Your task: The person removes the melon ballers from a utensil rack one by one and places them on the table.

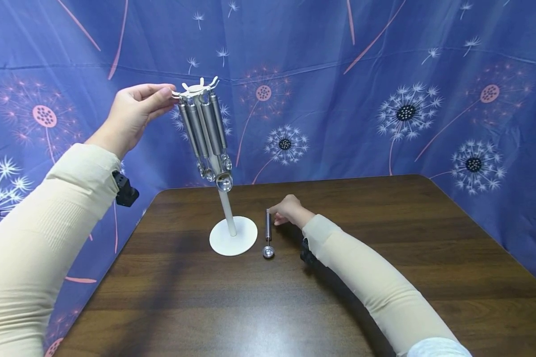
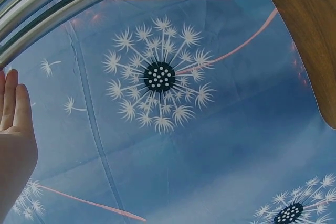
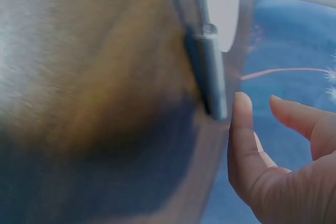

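Observation:
A white utensil stand with a round base and hooked top stands on the table. Several metal utensils with thick handles and small round ends hang from its hooks. My left hand pinches the tip of one hook between thumb and finger. In the left wrist view, part of the left hand shows below the hanging handles. Right of the base lies a small round-ended metal scoop, its handle pointing away. My right hand is at the handle's far end; its index finger and thumb are apart in the right wrist view.
The brown wooden table carries the stand and the loose scoop. A blue cloth printed with dandelions hangs behind the table and along its left side.

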The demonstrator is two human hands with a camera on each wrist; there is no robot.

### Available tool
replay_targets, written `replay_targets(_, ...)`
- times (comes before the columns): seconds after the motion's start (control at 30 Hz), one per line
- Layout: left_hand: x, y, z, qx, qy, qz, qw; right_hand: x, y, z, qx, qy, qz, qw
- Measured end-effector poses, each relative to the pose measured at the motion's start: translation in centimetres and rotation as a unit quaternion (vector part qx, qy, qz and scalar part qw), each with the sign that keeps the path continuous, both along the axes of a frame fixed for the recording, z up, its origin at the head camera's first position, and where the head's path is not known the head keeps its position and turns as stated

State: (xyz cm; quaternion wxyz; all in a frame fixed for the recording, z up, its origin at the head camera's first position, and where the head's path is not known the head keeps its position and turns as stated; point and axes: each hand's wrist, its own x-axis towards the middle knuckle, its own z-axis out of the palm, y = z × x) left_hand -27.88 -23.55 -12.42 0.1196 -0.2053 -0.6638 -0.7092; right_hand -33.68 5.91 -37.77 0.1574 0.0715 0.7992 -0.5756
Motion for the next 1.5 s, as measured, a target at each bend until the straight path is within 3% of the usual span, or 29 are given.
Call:
replay_targets(0.27, 0.1, -0.1, 0.0, -0.010, 0.004, 0.001, 0.9999, -1.0, -0.4, 3.4, -0.115, -0.019, 0.005, 0.9932)
replay_targets(0.47, 0.1, -0.1, 0.0, -0.023, 0.006, 0.007, 0.9997, -1.3, -1.1, 5.7, -0.158, 0.019, 0.037, 0.9866)
replay_targets(0.6, 0.1, 0.0, 0.1, -0.036, 0.006, 0.011, 0.9993, -1.3, -1.4, 7.2, -0.172, 0.051, 0.055, 0.9823)
replay_targets(0.77, 0.0, 0.1, 0.1, -0.046, 0.007, 0.009, 0.9989, -1.3, -1.8, 9.2, -0.192, 0.084, 0.049, 0.9765)
replay_targets(1.2, 0.0, 0.0, 0.2, -0.051, 0.012, 0.003, 0.9986, -1.0, -3.1, 13.7, -0.225, 0.143, 0.080, 0.9605)
replay_targets(1.5, 0.1, 0.0, 0.3, -0.050, 0.009, 0.006, 0.9987, -0.5, -5.0, 16.5, -0.242, 0.207, 0.131, 0.9387)
